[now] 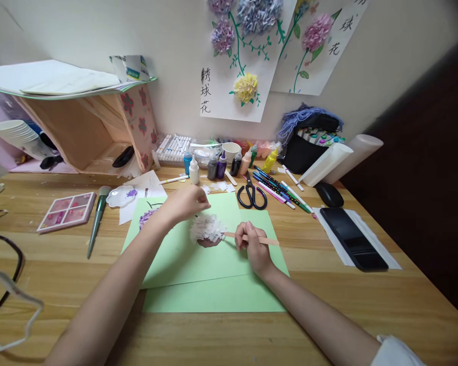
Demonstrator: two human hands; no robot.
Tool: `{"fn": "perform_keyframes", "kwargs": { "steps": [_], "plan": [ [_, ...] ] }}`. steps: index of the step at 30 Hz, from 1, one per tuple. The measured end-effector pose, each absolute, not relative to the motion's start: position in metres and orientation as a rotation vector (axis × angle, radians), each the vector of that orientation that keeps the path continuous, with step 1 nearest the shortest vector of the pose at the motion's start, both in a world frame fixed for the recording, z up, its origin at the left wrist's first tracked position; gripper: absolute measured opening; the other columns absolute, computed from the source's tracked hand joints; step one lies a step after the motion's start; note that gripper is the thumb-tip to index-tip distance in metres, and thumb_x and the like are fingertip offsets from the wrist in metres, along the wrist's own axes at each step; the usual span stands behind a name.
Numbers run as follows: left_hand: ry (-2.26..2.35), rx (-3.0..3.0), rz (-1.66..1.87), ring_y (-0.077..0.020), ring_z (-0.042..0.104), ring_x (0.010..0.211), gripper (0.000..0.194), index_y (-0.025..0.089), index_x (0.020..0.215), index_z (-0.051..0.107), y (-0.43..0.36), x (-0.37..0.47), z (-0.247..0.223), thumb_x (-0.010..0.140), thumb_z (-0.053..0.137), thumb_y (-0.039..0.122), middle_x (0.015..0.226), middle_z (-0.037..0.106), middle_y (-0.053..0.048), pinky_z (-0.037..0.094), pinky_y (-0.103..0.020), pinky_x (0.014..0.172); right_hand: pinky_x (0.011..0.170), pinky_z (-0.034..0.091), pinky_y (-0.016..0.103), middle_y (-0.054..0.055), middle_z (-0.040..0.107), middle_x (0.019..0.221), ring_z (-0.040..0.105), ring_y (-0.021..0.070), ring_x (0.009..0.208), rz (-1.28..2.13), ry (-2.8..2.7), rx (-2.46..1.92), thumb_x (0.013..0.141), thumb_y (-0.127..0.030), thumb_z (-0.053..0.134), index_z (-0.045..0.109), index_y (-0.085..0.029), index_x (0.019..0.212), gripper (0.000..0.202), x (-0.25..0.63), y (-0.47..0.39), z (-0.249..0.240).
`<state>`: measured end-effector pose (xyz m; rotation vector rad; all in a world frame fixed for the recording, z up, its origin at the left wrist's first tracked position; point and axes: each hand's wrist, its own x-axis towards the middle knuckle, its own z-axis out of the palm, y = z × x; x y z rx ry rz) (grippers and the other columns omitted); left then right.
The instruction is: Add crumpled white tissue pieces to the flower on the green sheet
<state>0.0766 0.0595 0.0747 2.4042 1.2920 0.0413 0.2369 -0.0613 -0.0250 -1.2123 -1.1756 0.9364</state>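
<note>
My right hand (254,246) grips a flat wooden craft stick (269,241). Its left tip touches the edge of a fluffy white paper flower (208,227) on light green paper (171,267). A brownish patch (209,243) shows below the white petals. Just above the flower hovers my left hand (189,202), thumb and fingers pinched together; anything between the fingertips is too small to make out. A purple paper flower (148,217) at the sheet's left is partly hidden behind my left forearm.
Black scissors (252,197), paint bottles (221,165), small white paper pieces (217,187) and pens (278,188) lie beyond the paper. A phone (353,239) and a mouse (329,194) are at right. A brush (97,218) and a palette (66,211) are at left.
</note>
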Motion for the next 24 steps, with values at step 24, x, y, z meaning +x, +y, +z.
{"fn": "perform_keyframes", "kwargs": {
  "steps": [24],
  "plan": [
    [1.059,2.485,-0.352,-0.0137,0.056,0.063,0.017,0.02,0.074,0.069,0.039,0.074,0.089,0.067,0.055,0.025,0.076,0.069,-0.001,0.034,-0.022,0.052,0.049,0.03,0.026,-0.003,0.041,0.043,0.039,0.0109,0.043,0.965,-1.265,-1.248,0.094,-0.047,0.029,0.046,-0.019,0.049,0.057,0.237,-0.064,-0.025]
  ]
}}
